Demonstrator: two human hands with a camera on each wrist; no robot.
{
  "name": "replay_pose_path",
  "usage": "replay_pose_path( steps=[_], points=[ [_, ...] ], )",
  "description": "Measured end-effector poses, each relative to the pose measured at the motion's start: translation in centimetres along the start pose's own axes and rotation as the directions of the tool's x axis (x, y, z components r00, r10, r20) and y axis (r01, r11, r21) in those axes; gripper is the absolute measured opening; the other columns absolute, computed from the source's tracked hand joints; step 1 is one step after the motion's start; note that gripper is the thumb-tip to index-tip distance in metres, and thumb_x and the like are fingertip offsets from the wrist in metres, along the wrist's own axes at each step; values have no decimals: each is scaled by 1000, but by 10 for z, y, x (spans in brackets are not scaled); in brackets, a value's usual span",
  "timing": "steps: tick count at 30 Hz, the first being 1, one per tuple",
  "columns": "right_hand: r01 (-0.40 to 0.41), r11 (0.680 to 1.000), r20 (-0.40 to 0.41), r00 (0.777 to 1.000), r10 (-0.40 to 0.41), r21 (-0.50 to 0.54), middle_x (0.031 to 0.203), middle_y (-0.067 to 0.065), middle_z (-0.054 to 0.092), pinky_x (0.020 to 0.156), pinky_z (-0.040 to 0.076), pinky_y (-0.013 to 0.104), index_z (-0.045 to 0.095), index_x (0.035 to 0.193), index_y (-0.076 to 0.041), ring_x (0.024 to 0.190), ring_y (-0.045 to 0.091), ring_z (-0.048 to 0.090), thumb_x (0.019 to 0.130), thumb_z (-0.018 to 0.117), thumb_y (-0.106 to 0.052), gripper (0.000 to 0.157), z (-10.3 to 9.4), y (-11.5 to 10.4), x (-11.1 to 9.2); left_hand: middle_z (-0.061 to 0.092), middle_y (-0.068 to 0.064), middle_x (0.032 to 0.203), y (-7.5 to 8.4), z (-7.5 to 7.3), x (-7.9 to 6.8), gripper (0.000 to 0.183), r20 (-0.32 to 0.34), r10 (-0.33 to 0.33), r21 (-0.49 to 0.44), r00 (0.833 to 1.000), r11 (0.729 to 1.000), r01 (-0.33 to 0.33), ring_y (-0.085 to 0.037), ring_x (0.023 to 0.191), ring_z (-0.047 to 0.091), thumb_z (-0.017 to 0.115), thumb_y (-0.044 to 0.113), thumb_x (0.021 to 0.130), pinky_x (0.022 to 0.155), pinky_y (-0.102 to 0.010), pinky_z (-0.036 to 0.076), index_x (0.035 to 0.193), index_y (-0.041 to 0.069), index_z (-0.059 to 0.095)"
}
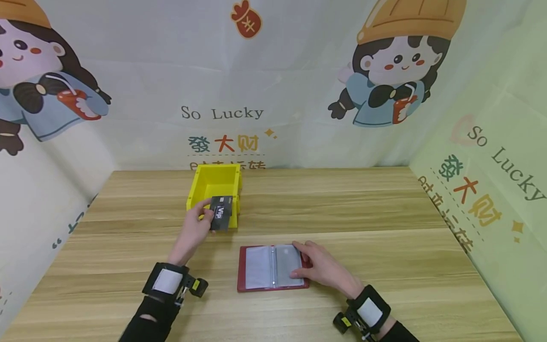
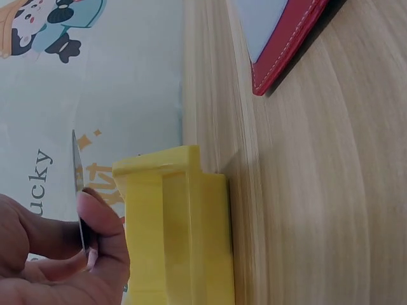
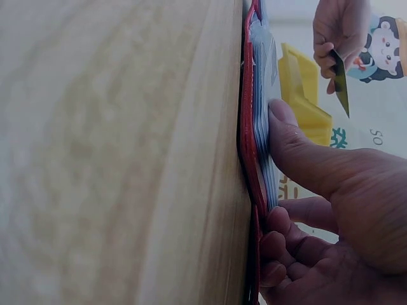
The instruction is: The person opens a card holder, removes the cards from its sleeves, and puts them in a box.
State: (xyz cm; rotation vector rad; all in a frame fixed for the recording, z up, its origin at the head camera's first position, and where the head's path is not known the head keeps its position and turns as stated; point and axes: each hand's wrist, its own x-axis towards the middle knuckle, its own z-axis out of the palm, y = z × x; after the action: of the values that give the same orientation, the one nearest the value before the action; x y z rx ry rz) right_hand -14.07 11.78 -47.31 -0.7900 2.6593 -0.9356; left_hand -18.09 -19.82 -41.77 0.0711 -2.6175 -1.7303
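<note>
My left hand (image 1: 197,227) pinches a black card (image 1: 221,213) marked VIP between thumb and fingers, above the near end of a yellow bin (image 1: 217,179). In the left wrist view the card (image 2: 77,166) appears nearly edge-on. A red card holder (image 1: 241,268) lies open on the table, with clear plastic sleeves (image 1: 259,267) on both sides of its middle binding. At its right edge, my right hand (image 1: 321,265) grips the holder. The right wrist view shows the thumb (image 3: 296,143) on top of the stacked sleeves and the other fingers curled at their edge.
The wooden table (image 1: 376,209) spreads around the holder and bin. A printed cloth (image 1: 299,85) with cartoon figures hangs behind the table and along its sides. The bin stands near the back edge, left of centre.
</note>
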Motion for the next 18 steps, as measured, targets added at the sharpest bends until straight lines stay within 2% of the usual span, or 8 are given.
replay_pose_path(
  steps=[5,11,16,18],
  points=[
    [2,1000,1,1000,-2,8,88,2,46,61,34,29,44,135,4,77,15,41,80,73,-33,73,0,0,0,46,-22,111,0,1,7,40,-83,-5,29,997,1000,7,-26,86,48,37,5,99,59,-23,41,138,-4,37],
    [-2,1000,3,1000,2,14,89,2,46,62,34,29,43,136,4,78,15,41,80,73,-33,73,0,0,0,52,-20,111,3,2,14,38,-169,-32,26,985,999,37,-24,87,51,43,9,99,61,-21,41,135,-1,44],
    [1,1000,1,1000,-1,6,89,2,46,62,35,29,43,135,4,78,15,42,80,73,-33,72,0,-1,-1,58,-22,108,2,5,21,35,-295,-36,28,955,999,46,-26,87,55,51,8,95,64,-26,44,129,-1,51],
    [3,1000,-1,1000,-3,4,89,2,46,62,35,29,43,135,4,78,15,42,80,73,-33,72,0,-1,0,59,-20,105,-2,7,25,34,-344,-17,43,939,999,34,-25,85,57,55,8,93,60,-35,49,127,0,52]
  ],
)
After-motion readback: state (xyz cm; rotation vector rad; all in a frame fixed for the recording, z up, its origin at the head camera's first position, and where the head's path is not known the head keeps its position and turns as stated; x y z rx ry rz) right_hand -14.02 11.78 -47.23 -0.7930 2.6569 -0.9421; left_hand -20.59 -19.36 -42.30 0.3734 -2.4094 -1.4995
